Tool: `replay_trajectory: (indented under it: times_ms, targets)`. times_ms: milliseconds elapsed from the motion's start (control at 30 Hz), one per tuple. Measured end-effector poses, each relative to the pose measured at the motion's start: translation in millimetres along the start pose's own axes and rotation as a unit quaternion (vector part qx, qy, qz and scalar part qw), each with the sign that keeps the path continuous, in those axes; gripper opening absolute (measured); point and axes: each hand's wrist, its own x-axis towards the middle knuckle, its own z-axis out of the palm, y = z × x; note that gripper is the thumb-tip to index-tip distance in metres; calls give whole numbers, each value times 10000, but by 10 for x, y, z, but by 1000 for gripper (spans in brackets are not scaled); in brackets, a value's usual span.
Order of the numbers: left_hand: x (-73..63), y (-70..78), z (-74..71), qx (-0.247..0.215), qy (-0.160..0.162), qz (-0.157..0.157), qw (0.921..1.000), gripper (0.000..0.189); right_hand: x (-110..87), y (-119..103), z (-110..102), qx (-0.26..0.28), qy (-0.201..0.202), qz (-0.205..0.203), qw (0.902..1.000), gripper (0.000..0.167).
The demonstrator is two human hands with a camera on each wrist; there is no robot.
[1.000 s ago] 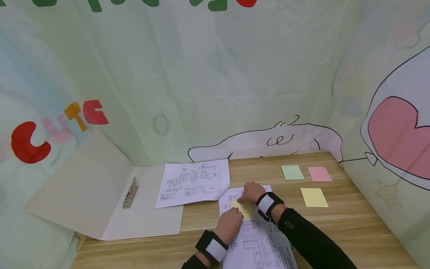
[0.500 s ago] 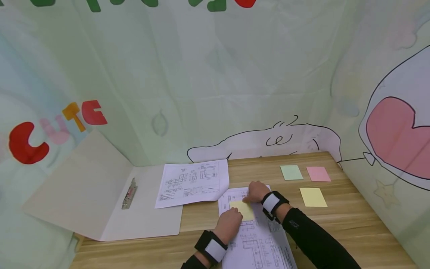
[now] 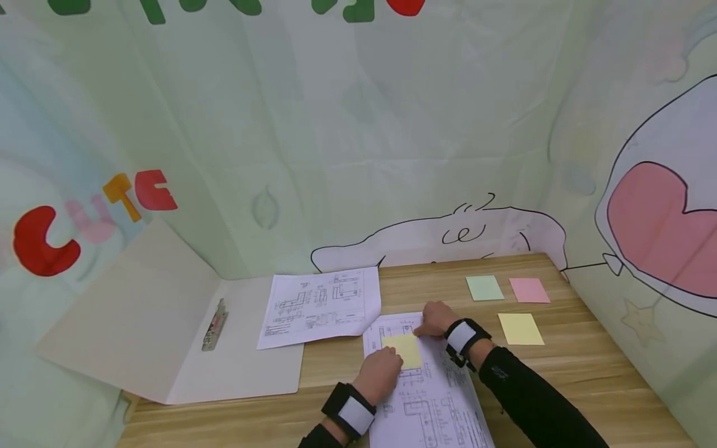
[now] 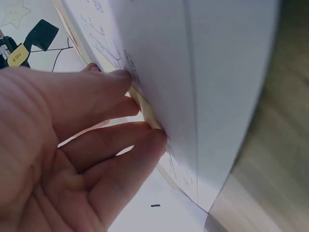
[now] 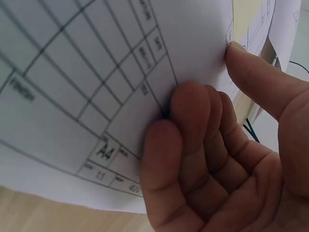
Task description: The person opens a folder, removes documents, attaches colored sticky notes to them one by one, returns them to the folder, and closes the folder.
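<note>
A wood-grained table [image 3: 252,423] is backed by a pale green fabric backdrop [image 3: 285,124], on which coloured letters, cartoon outlines and a pink heart are printed. At the left, an open pale folder [image 3: 252,373] is fitted with a metal clip [image 3: 215,325] and partly overlapped by an upper sheet [image 3: 322,308]. At the right, a green note [image 3: 485,288], a pink note [image 3: 529,290] and a spare yellow note [image 3: 521,329] are laid out apart.

The yellow note [image 3: 407,351] is set on a lower sheet [image 3: 400,398], between the two hands. Its left edge is touched by the bent fingertips of the left hand [image 3: 378,375]; a gap is left behind the tips, and whether the edge is pinched cannot be told. Its upper right corner is met by the extended thumb of the right hand [image 3: 439,318], whose other fingers are loosely bent against the sheet, with nothing gripped.

Both sheets are covered with technical line drawings; the upper one is curled at its lower right corner. The notes are matte and roughly square.
</note>
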Motion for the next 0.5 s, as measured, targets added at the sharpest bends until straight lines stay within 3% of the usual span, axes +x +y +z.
replay_trajectory:
  times_ms: [133,267,333,433,500]
  targets:
    - [10,-43,-9,-346,-5,58,9994,8,-19,29,31,-53,133,-154,9998,32]
    - [-9,-170,-31,-1334,150,163,9908,16,-73,96,105,-221,377,-614,9972,22]
    - [-42,-260,-34,-2053,194,72,9785,17,-128,135,135,-325,502,-905,9941,16]
    - [-114,-398,-15,-3100,237,-335,9498,21,-232,193,169,-542,695,-1390,9864,12]
    - [-159,-481,1,-3539,324,-646,9325,25,-317,223,177,-705,819,-1715,9792,12]
